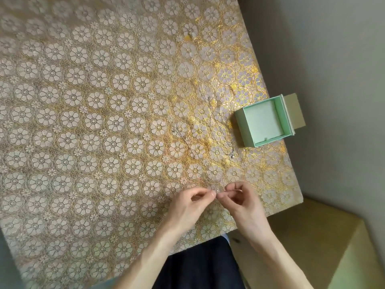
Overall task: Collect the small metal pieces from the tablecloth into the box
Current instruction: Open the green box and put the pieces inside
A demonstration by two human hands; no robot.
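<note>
Both hands are over the near-right part of the gold floral-patterned tablecloth [108, 113], fingertips meeting.
- left hand [187, 207]: thumb and forefinger pinched on a small silvery metal piece [217, 191]; other fingers curled under.
- right hand [243, 205]: also pinching that piece from the opposite side, fingers curled. The piece is too small to make out its shape. It sits just above the cloth; can't tell if it touches.
- mint-green square cardboard box [241, 126]: open, upright, at the right edge of the tablecloth, well apart from the hands. Pale lining inside. There's a tiny dark speck at its near wall; can't tell what it is.
- beige flat card panel [294, 111]: against the box's right side, overhanging the cloth edge.
- loose thin metal pieces [231, 154]: lying on the cloth between the hands and the box, with more faint strands further left and up. They're hard to count against the pattern.
- small yellow scrap [189, 36]: far side of the cloth.
- brown cardboard carton [312, 243]: lower right, beside the cloth corner.
</note>
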